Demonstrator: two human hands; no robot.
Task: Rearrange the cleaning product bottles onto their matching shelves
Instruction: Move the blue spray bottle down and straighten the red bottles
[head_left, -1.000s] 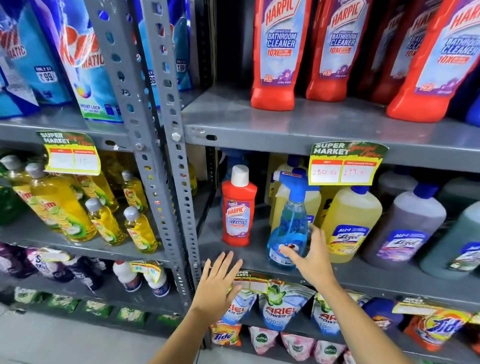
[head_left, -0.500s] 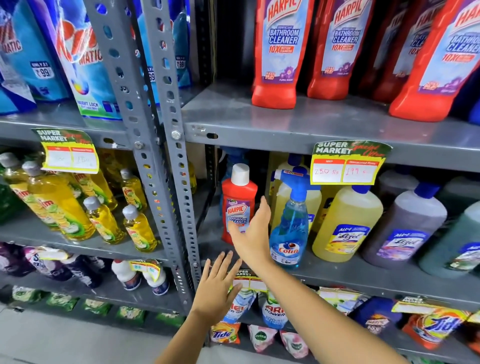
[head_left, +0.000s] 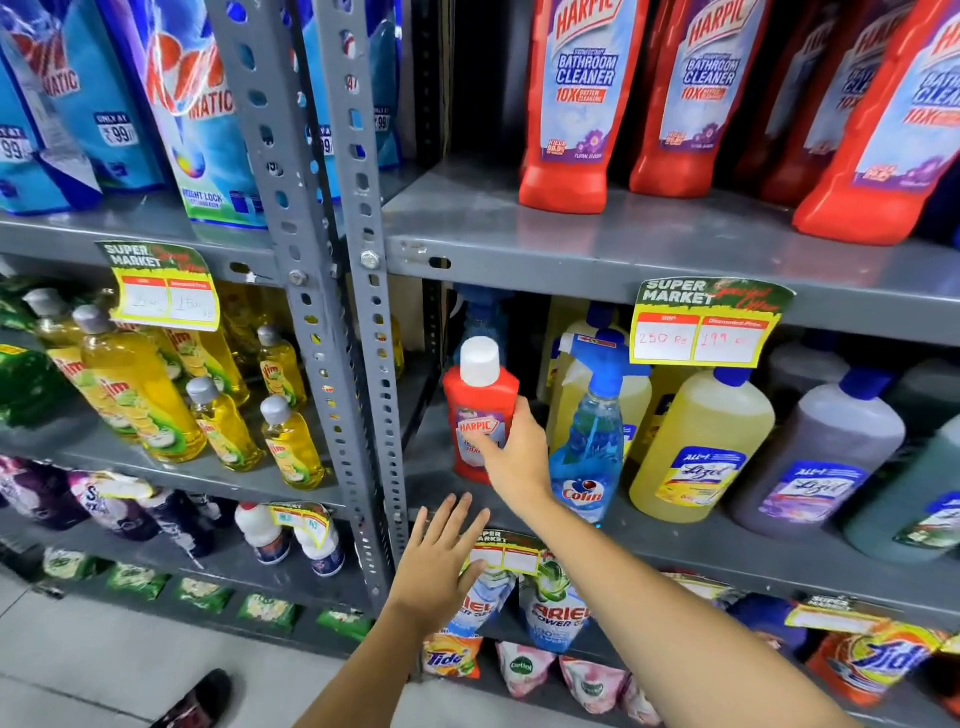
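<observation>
Small red Harpic bottle (head_left: 480, 410) with white cap stands upright at the left end of the middle shelf (head_left: 675, 551), right bay. Right hand (head_left: 514, 457) is on its right side, thumb across the label front, fingers going round behind; looks wrapped around it, grip not fully visible. Bottle base seems on or just above the shelf, cannot tell which. Left hand (head_left: 441, 561) is below, open, fingers spread, palm toward the shelf's front edge and the lower price tag (head_left: 506, 553), holding nothing.

Just right of the small bottle: one blue Colin spray bottle (head_left: 589, 452), touching or nearly touching the right wrist side. Another blue spray head (head_left: 480, 306) shows behind the red bottle, mostly hidden. Right of the Colin: yellow Lizol jugs, one in front (head_left: 701, 447) and at least two more behind, then one purple Lizol jug (head_left: 818, 457), one green one (head_left: 914, 499) cut by the frame edge.

Upper shelf (head_left: 623, 239): large red Harpic bathroom cleaner bottles, four clear, first (head_left: 576, 104), second (head_left: 691, 98), a darker one further back (head_left: 810, 104), the fourth (head_left: 893, 130) at right edge.

Left bay: yellow Vim dish liquid bottles (head_left: 135, 395), about seven countable, more hidden. Blue detergent pouches (head_left: 197, 109) above them. Two yellow price tags on shelf edges, left (head_left: 166, 291) and right (head_left: 706, 327). Ariel, Tide pouches (head_left: 550, 608) on the bottom shelf. A dark sandal (head_left: 197, 701) on the floor.
</observation>
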